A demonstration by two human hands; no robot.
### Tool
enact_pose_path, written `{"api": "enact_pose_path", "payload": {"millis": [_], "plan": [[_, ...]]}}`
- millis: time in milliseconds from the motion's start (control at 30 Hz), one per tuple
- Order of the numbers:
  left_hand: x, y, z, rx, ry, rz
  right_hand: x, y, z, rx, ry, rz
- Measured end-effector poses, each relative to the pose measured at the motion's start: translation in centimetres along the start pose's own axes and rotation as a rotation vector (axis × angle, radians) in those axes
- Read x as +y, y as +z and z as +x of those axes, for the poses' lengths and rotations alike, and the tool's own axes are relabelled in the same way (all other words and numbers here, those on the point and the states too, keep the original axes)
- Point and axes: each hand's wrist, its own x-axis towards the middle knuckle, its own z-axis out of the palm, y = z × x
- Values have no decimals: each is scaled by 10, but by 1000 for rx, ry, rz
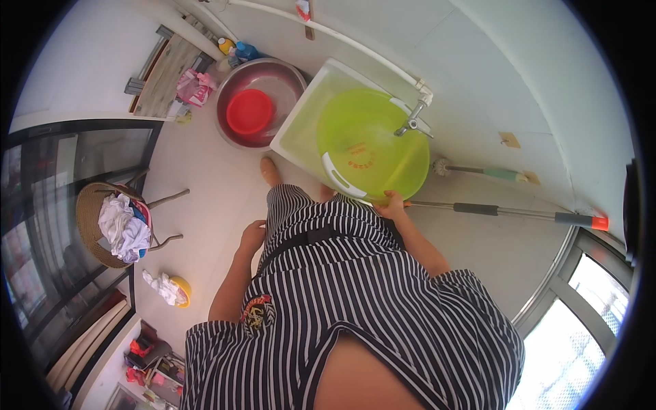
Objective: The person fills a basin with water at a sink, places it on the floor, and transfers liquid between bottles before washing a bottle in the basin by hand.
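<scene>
A large lime-green basin [383,123] with white handle grips rests over the white sink [290,140], under a metal tap [410,123]. At its near rim is my right hand [391,205], fingers closed over the edge. Orange printing shows on the basin's floor. My left hand [253,236] hangs beside my thigh, loosely open and holding nothing. Close to my right hand, a long mop-like pole [475,208] with grey grips and an orange end leans out to the right.
Left of the sink, a steel basin [290,82] on the floor holds a red bowl [249,111]. A wicker chair [92,225] bears white clothes [123,229]. Nearby stands a small yellow tub [181,290] with white cloth. A toilet brush [478,171] hangs on the right wall.
</scene>
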Motion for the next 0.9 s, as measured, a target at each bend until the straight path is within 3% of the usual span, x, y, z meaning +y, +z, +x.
{"api": "enact_pose_path", "payload": {"millis": [333,433,500,700,833,900], "plan": [[6,-3,3,-45,-60,-82,-1,8,-7,42,20,45],[18,0,18,-15,-97,-352,2,7,-9,34,-9,6],[44,-2,35,-117,-22,-456,1,13,-21,29,-13,5],[156,20,61,-485,-52,-799,1,27,-49,7,-11,144],[231,27,45,-462,-233,-839,2,30,-51,47,-39,141],[247,29,47,-653,-168,-916,3,28,-46,3,-49,169]]}}
